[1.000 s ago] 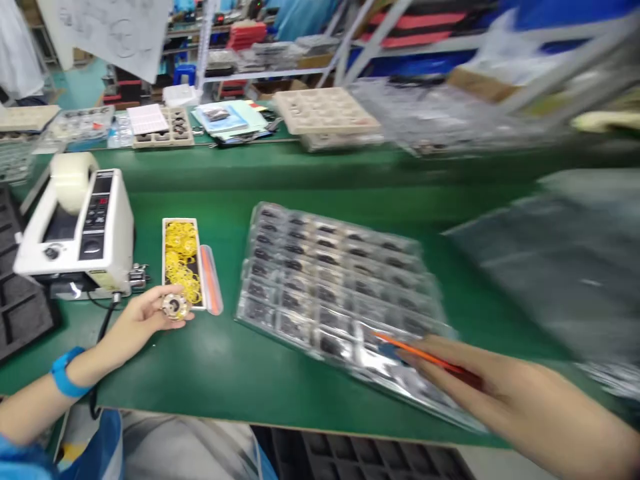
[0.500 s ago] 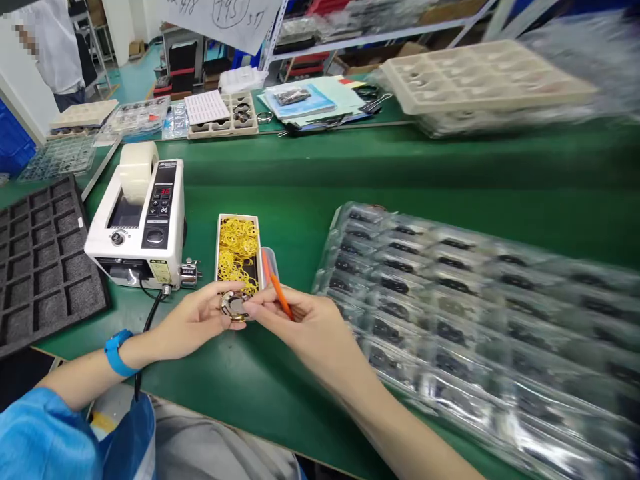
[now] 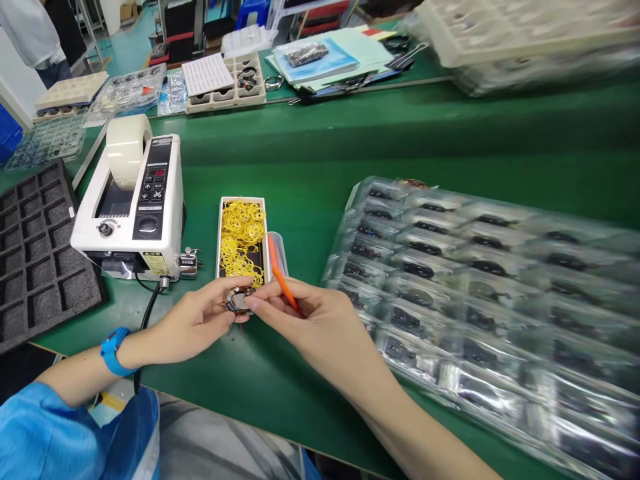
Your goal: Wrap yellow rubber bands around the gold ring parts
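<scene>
- Lying at the far left of the green table (image 3: 300,173), well apart from the fingers, a black foam tray (image 3: 35,247) is showing its square pockets.
- Sitting up and left of the left hand, a white tape dispenser (image 3: 133,200) is carrying a roll of clear tape (image 3: 125,143), and its black cord is running down past the wrist with the blue band (image 3: 111,345).
- Curling around a small round metal part (image 3: 239,300), the left hand (image 3: 193,323) is clamping it between thumb and fingers, just above the table.
- Standing just beyond the fingers, a narrow white box (image 3: 243,237) is holding yellow rubber bands.
- Meeting the left hand at the same part, the right hand (image 3: 313,320) is pinching its edge with its fingers (image 3: 257,303) while tucking an orange stick (image 3: 284,283) against the palm.
- Spreading out to the right of the right hand, a clear blister tray (image 3: 480,293) is holding rows of dark parts in its pockets.
</scene>
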Available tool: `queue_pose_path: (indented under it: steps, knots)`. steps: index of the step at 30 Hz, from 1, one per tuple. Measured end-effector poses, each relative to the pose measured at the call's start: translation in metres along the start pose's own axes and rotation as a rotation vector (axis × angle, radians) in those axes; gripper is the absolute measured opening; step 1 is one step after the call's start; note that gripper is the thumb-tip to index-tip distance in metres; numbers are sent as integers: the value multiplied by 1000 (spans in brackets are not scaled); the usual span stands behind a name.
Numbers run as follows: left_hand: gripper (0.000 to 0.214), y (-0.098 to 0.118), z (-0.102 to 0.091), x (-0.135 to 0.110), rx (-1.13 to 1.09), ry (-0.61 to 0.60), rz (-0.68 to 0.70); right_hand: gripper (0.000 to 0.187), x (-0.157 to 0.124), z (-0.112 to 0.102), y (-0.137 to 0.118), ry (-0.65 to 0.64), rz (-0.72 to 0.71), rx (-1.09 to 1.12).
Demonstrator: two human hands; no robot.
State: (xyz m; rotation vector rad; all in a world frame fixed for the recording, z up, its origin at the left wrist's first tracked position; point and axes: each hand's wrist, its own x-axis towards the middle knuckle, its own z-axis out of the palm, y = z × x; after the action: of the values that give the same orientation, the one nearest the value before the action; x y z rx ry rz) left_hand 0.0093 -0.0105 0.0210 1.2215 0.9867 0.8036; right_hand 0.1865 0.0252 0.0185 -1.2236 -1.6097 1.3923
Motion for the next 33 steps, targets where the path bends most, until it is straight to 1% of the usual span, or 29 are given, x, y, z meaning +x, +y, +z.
queue_pose_path:
  steps: [3,7,9,11,14,17,20,22,24,26,28,30,31,33]
  knots:
    - [46,2,1,0,24,9,4,24,-2,3,0,47,-26,-22]
    - [44,1,3,1,44,45,13,26,-4,10,3,161,-105,-95]
    - [43,-2,4,2,48,69,9,27,-4,12,5,188,-143,-139]
    - [40,-6,7,3,30,107,21,28,-5,14,6,210,-186,-201]
    - [31,-10,11,5,-16,201,54,29,-8,17,8,251,-285,-331]
    - [27,-11,14,7,-82,269,58,22,-12,21,12,301,-386,-465]
    - [29,-7,15,8,-151,276,56,11,-14,23,16,357,-388,-516]
    - [31,-5,15,7,-190,249,57,10,-13,21,16,319,-358,-460]
    - [33,-5,15,6,-217,221,55,9,-10,18,13,226,-329,-361]
    - [35,-7,16,5,-227,209,46,16,-7,16,10,130,-289,-252]
    - [35,-10,16,4,-215,205,32,20,-5,14,9,73,-233,-160]
    - [30,-11,15,4,-161,199,23,20,-4,14,9,49,-209,-112]
    - [26,-11,14,4,-108,194,28,20,-4,15,10,58,-226,-116]
    - [16,-9,11,4,57,187,66,22,-4,16,12,110,-322,-178]
